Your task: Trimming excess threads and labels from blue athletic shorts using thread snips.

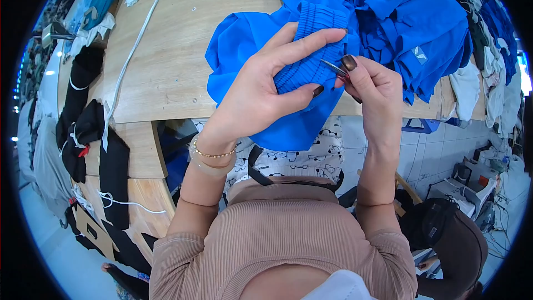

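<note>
A bright blue garment with a gathered elastic waistband lies partly on the wooden table and hangs over its near edge. My left hand grips the waistband, thumb below and fingers spread across the top. Close to the band's right side, my right hand is closed around small thread snips. Their pointed metal blades aim at the gathered fabric, and a bit of red shows by my fingers. Most of the snips is hidden in my palm.
A heap of blue garments is piled on the table at the right. A white cord runs across the left side. Black fabric strips hang at the left. Another person is at the lower right.
</note>
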A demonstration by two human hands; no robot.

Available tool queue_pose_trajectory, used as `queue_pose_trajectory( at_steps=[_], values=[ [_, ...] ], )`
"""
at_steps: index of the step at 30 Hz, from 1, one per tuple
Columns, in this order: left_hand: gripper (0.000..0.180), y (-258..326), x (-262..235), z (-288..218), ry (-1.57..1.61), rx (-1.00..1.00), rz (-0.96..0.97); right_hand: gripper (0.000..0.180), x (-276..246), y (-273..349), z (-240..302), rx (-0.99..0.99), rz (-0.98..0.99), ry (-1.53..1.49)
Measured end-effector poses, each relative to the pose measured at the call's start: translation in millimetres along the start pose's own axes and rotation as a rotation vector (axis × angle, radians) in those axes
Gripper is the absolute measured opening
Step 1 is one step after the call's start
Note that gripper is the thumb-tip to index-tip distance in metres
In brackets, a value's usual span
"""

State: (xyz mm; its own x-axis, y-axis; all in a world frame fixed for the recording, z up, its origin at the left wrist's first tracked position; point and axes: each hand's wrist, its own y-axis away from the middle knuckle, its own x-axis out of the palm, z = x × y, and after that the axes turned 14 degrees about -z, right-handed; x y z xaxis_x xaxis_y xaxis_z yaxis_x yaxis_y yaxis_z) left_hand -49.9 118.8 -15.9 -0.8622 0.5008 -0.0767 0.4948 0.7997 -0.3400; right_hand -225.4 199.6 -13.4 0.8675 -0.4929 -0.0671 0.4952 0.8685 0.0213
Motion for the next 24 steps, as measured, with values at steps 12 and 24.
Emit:
queue_pose_trajectory(
  at_steps=[12, 24],
  values=[
    [0.06, -1.9, 0.9, 0.6, -0.031, 0.029, -0.022, 0.035, -6.7, 12.9, 12.8, -0.198, -0.114, 0.351],
    [0.06, -1.7, -0.2, -2.4, -0.009, -0.027, -0.016, 0.032, -7.8, 11.9, 14.2, -0.241, -0.122, 0.407]
  ],
)
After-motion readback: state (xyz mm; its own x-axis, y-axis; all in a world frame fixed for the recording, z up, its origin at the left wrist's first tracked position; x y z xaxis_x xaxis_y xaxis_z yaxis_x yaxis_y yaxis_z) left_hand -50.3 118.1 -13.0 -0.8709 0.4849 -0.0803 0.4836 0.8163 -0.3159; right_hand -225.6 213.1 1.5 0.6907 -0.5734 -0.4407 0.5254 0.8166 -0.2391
